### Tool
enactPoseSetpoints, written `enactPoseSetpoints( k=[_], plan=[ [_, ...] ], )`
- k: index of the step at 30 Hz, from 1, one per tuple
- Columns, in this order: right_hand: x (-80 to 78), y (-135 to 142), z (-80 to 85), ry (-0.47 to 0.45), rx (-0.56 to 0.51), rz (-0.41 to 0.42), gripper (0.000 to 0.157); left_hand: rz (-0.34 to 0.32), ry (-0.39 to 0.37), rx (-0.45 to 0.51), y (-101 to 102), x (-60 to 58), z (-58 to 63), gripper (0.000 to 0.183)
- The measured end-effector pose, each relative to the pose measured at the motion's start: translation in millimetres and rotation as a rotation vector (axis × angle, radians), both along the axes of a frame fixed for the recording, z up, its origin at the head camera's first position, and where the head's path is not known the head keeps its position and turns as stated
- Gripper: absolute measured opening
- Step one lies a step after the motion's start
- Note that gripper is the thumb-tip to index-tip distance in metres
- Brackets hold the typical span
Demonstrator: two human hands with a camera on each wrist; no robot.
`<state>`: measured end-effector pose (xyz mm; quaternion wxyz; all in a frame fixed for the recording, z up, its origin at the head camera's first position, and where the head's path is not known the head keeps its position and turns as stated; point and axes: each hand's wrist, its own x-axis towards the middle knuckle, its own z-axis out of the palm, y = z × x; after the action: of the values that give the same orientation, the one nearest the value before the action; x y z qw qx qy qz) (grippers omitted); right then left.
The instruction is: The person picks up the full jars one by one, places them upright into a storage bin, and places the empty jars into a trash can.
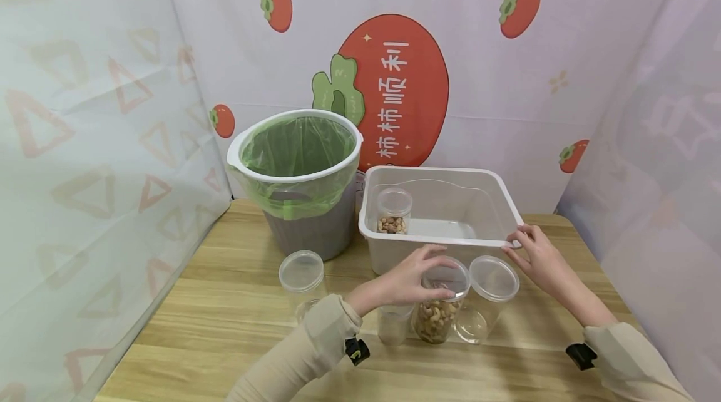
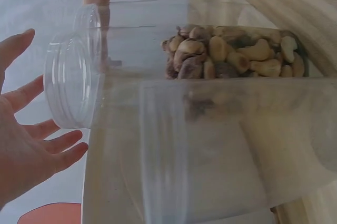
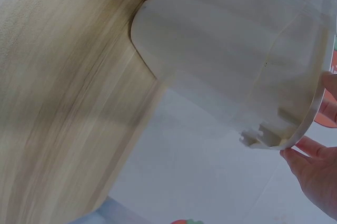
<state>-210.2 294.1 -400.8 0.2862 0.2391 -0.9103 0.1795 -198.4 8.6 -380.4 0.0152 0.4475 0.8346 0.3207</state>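
Observation:
My left hand [image 1: 407, 282] reaches over a clear lidded jar of cashews [image 1: 435, 320], its thumb and fingers spread around the lid. In the left wrist view the fingers of that hand [image 2: 32, 147] are loosely extended beside the clear lid [image 2: 67, 84]; I cannot tell whether they touch it. My right hand [image 1: 537, 262] pinches the front right corner of a white plastic tub [image 1: 439, 242]. The right wrist view shows its thumb and fingers [image 3: 313, 174] at the rim. Inside the tub, at its left, stands a lidded jar of mixed nuts [image 1: 393, 223].
A clear jar [image 1: 494, 280] stands right of the cashew jar. A smaller container [image 1: 394, 327] is partly under my left hand, and another clear jar [image 1: 301, 273] is further left. Behind it stands a grey trash can [image 1: 306, 236] with a green liner. Fabric walls surround the wooden table [image 1: 197, 327].

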Motion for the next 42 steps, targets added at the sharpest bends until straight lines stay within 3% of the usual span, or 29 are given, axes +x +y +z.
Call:
enactPoseSetpoints(
  k=[6,16,26,36,42],
  plan=[
    [-0.3,1,-0.8,0.003,0.001,0.004,0.017,-0.006,-0.027,-0.007,-1,4.6,-8.1,0.050],
    [0.3,1,-1.8,0.003,-0.005,0.002,0.018,-0.012,0.021,0.037,1,5.5,-18.3,0.053],
    [-0.3,1,-2.6,0.012,-0.022,0.003,0.018,0.052,0.034,0.100,8,4.0,-25.5,0.050],
    [-1.8,1,-3.0,0.037,-0.024,0.016,0.018,0.105,0.049,0.177,13,1.5,-22.4,0.045],
    [-2.6,2,-4.0,0.051,-0.030,0.020,0.018,0.140,0.113,0.210,12,0.7,-10.7,0.044]
  ],
)
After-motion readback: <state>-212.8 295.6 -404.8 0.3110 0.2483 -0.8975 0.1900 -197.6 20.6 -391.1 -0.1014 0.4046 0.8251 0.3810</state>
